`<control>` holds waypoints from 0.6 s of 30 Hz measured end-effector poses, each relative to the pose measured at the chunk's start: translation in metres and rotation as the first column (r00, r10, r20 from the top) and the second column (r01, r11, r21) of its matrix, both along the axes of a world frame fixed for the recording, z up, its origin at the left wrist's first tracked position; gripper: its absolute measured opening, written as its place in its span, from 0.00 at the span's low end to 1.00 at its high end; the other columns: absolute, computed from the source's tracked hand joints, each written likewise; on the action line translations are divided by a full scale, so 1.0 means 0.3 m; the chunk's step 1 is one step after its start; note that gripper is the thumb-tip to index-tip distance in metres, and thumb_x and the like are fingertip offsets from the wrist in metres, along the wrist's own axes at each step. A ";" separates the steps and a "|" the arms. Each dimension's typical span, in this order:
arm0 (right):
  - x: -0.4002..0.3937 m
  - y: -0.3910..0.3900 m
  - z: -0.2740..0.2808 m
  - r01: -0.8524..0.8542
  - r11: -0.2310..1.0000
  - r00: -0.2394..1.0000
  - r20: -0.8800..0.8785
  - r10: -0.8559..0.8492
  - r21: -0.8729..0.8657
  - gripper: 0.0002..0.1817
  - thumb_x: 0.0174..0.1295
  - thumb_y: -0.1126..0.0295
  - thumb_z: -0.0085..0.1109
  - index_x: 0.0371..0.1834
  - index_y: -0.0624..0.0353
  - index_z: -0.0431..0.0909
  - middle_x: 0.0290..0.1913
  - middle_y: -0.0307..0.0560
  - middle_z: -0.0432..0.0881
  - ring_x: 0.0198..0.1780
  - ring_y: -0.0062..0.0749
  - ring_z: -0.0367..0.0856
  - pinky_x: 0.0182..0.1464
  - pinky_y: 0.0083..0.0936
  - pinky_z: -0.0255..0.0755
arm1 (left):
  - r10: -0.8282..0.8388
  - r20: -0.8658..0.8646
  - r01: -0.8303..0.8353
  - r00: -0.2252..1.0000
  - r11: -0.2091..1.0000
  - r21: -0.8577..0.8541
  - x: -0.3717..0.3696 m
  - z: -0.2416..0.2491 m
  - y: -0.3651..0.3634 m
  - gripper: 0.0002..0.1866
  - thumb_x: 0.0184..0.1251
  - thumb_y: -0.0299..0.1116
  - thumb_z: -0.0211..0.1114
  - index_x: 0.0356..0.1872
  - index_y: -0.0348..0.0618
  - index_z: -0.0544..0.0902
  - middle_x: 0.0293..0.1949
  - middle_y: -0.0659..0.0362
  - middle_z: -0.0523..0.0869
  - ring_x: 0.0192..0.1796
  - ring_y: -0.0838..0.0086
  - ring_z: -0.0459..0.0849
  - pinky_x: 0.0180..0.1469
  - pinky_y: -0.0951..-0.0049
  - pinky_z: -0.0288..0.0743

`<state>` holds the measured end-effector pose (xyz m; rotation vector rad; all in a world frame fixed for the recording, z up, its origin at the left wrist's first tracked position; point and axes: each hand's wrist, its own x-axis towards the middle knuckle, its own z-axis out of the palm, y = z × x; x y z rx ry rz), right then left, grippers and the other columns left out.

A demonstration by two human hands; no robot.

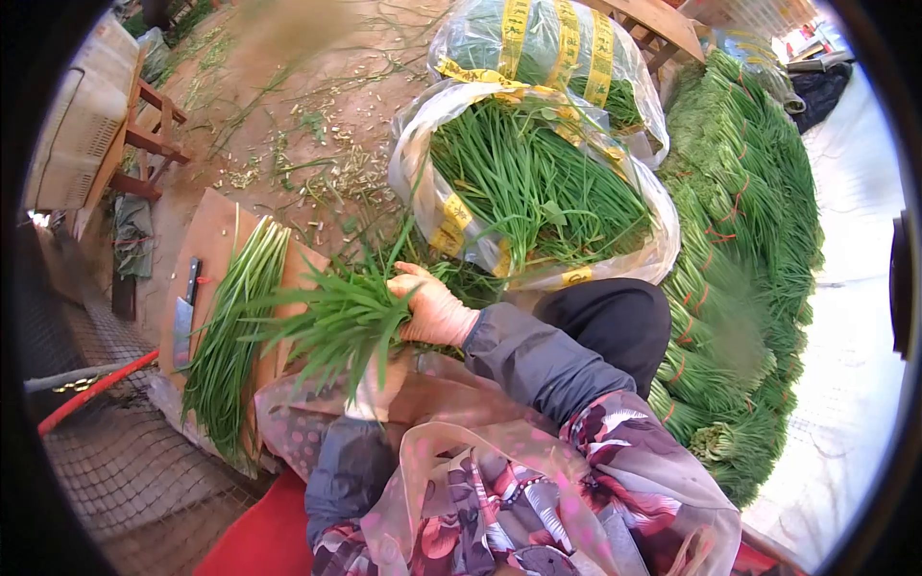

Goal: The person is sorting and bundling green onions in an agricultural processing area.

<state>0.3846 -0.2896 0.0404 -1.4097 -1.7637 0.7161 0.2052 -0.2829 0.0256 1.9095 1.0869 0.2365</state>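
My right hand (434,305) is closed round a bunch of long green leaves (336,312), whose tips fan out to the left. Below it, my left hand (380,384) is partly covered by the leaves, and its fingers are hidden. To the left, a pile of green stalks (235,326) with pale ends lies across a brown board (213,230). A knife (184,322) with a black handle rests on the board, left of the pile. Beyond my right hand stands an open plastic bag (432,202) full of loose green stalks (538,182).
Behind the open bag lies another filled bag (538,38) with yellow lettering. Tied green bundles (740,240) are stacked along the right. White crates (86,115) stand on a wooden bench (149,139) at the upper left. Cut scraps (336,173) litter the ground.
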 end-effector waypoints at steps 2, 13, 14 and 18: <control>-0.006 0.000 0.131 -0.008 0.999 0.993 -0.114 0.003 -0.041 0.23 0.42 0.63 0.70 0.47 0.44 0.80 0.45 0.45 0.83 0.51 0.39 0.79 0.67 0.45 0.59 | 0.264 0.266 -0.228 0.927 0.960 -0.160 -0.093 0.032 0.007 0.16 0.65 0.31 0.64 0.53 0.39 0.78 0.49 0.54 0.83 0.47 0.70 0.82 0.49 0.71 0.78; -0.308 -0.317 0.228 -0.454 0.802 0.880 0.334 0.337 0.388 0.24 0.49 0.62 0.55 0.54 0.36 0.77 0.36 0.33 0.80 0.48 0.32 0.77 0.66 0.47 0.57 | 0.563 0.352 0.456 0.747 -0.049 -0.889 -0.032 0.449 -0.126 0.21 0.67 0.40 0.62 0.56 0.38 0.78 0.47 0.53 0.84 0.47 0.69 0.82 0.49 0.70 0.77; -0.319 -0.334 0.206 -0.464 0.822 0.863 0.377 0.336 0.329 0.27 0.48 0.62 0.56 0.57 0.39 0.77 0.40 0.35 0.80 0.50 0.35 0.77 0.67 0.49 0.55 | 0.581 0.349 0.468 0.736 -0.063 -0.881 -0.015 0.441 -0.135 0.22 0.66 0.40 0.62 0.56 0.37 0.78 0.48 0.53 0.84 0.47 0.68 0.82 0.51 0.70 0.77; -0.084 -0.393 0.396 -0.714 0.666 0.536 -0.444 0.718 0.216 0.26 0.59 0.69 0.60 0.64 0.52 0.73 0.58 0.45 0.78 0.63 0.36 0.72 0.68 0.48 0.57 | 0.377 0.321 0.224 0.869 0.280 -0.933 -0.069 0.293 -0.089 0.24 0.63 0.40 0.63 0.56 0.36 0.78 0.48 0.53 0.84 0.49 0.68 0.82 0.53 0.69 0.76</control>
